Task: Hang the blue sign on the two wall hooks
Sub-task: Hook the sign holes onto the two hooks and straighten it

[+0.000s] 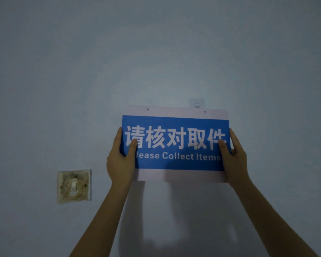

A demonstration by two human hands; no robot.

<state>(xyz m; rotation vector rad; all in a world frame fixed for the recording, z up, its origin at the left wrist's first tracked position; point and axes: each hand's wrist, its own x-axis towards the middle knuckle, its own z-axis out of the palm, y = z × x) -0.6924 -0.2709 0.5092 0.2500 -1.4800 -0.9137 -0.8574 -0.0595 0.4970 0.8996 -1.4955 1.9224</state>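
The blue sign (175, 125) with white Chinese characters and "Please Collect Items" is held flat against the pale wall. It has a white border with two small holes near its top edge. My left hand (121, 156) grips its left edge, thumb on the front. My right hand (233, 154) grips the right edge the same way. One clear adhesive wall hook (197, 103) shows just above the sign's top edge, left of the right hole. The other hook is hidden, probably behind the sign.
A stained, dirty light switch plate (74, 186) sits on the wall to the lower left of the sign. The wall (156, 52) is plain and dimly lit, with my arms' shadows below the sign.
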